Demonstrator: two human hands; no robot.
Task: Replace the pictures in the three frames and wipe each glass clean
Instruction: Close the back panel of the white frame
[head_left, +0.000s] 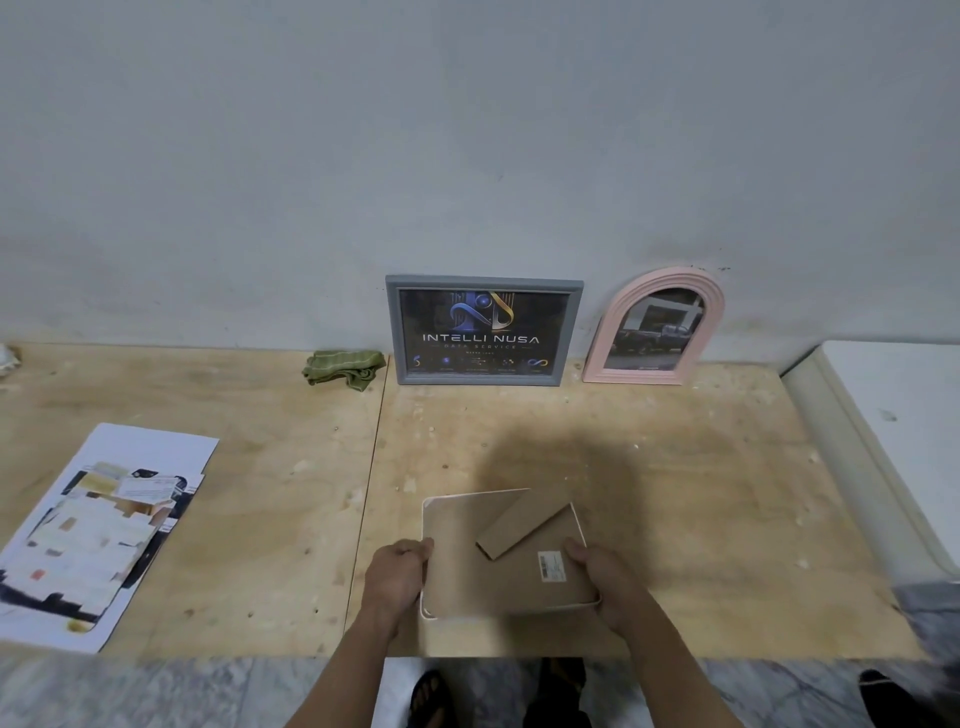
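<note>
Wall: bare grey plaster (467, 130) behind everything; two frames lean against it.
Desk: pale plywood sheets (675, 441), scuffed and spotted, with a seam running front to back left of the hands.
White slab: a pale raised surface (893, 405) along the desk's right edge, well apart from the work.
Printed sheets: a loose stack of pictures (98, 530) at the desk's left, near the front edge.
Grey frame: landscape frame (485, 331) holding a dark poster, upright against the wall.
Pink frame: arched frame (655, 326) just right of the grey one, its glass reflecting a vehicle.
Held frame: third frame (506, 556), cream-edged, turned back-up near the desk's front edge; brown backing board and fold-out stand face the camera, and whether it rests on the desk or is lifted is unclear.
Cloth: green rag (344, 368) bunched by the wall, just left of the grey frame.
Left hand: (397, 574) closed around the frame's left edge.
Right hand: (605, 577) closed around its lower right corner.
Risk, glass: with the face down, the glass likely drops or scratches once the backing loosens.
Risk, edge: held so near the front, a slip sends it to the tiled floor (208, 691).
Obstacles: nothing blocks the reach to cloth or sheets; the stand overlies the backing.
</note>
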